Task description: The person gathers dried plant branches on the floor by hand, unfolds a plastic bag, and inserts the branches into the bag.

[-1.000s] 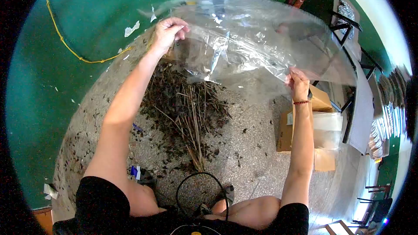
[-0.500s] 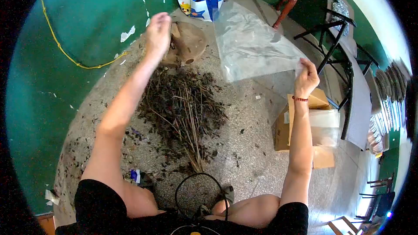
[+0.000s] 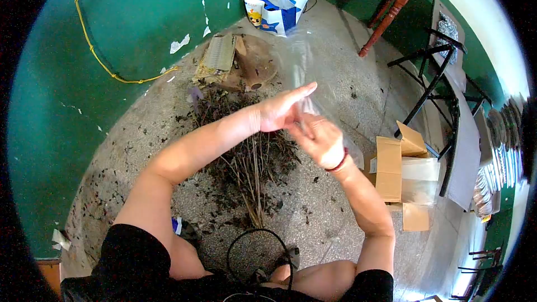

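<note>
My left hand (image 3: 278,111) and my right hand (image 3: 320,138) meet above a bundle of dried stalks (image 3: 254,170) with dark, withered leaves. Between them is a clear plastic bag (image 3: 302,59), bunched narrow and hard to see against the floor. Its near end is in my left hand, whose topmost finger or thumb points up and away. The fingers of my right hand press at the bag's edge beside the left palm, somewhat blurred. The stalk ends point towards me, and the leafy part lies under my left forearm.
Behind the bundle are a worn wooden piece (image 3: 260,72) and a stack of yellowed paper (image 3: 220,54). A blue-and-white tote bag (image 3: 277,8) stands at the wall near a wooden table (image 3: 386,19). To the right are an open cardboard box (image 3: 389,170) and a folded chair (image 3: 428,72).
My right hand has swung left and inward, and my left hand has come down to meet it. The spread plastic bag is now gathered between them. The paper stack has come into sight.
</note>
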`<state>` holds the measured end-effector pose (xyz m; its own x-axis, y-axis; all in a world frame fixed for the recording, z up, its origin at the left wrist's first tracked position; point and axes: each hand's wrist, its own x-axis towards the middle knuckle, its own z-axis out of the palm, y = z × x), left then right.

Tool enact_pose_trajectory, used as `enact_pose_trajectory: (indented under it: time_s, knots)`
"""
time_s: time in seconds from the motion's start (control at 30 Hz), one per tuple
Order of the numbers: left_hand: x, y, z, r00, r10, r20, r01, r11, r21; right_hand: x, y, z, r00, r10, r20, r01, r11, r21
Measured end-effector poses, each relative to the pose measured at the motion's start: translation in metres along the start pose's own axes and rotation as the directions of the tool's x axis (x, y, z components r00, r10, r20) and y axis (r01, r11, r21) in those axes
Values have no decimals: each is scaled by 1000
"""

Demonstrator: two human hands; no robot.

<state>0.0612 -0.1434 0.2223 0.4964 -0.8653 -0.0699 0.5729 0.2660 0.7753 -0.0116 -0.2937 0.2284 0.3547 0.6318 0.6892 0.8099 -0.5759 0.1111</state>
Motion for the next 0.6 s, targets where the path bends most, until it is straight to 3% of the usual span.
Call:
enact_pose_trajectory:
  time_s: [0.03,0.1,0.13,0.17,0.23,0.27,0.3,0.4,0.47,0.5,0.53,0.57,0.6]
  knots:
    - [-2,5,-3,986,-6,-164,14,999,46,-1,-5,6,999,-39,10,39,999,6]
    - [5,-3,-29,955,43,-292,-18,996,88,-4,-9,16,986,-161,31,162,987,-13]
    - [5,-10,-41,909,195,-367,-113,966,232,-5,-3,21,960,-261,98,256,965,59]
    - [3,-11,-46,910,195,-367,-112,966,235,-5,-6,20,961,-261,96,256,965,57]
    - [-1,-11,-59,909,304,-284,-226,934,276,-4,-14,17,995,1,97,-27,964,265]
    - [-10,-9,-53,906,306,-291,-259,947,192,-11,-5,20,995,82,51,-93,961,261]
    - [-14,-8,-57,908,304,-289,-257,948,190,-10,4,14,993,118,-21,-111,971,213]
    - [-23,-2,-70,959,248,-135,-227,962,153,-34,40,22,864,471,-177,-482,876,-27]
    - [-31,3,-68,975,209,-79,-201,975,95,-64,73,34,628,759,-174,-766,642,38]
    - [-35,6,-62,984,174,-26,-173,984,40,-76,88,40,373,925,-76,-876,378,300]
    - [-38,8,-55,991,134,-11,-133,990,51,-88,106,39,189,961,201,-843,54,535]
    - [-39,5,-57,991,134,-11,-133,990,51,-101,121,38,65,865,498,-707,-312,635]
    - [-39,1,-60,996,83,32,-84,996,40,-108,122,40,-75,808,584,-488,-541,685]
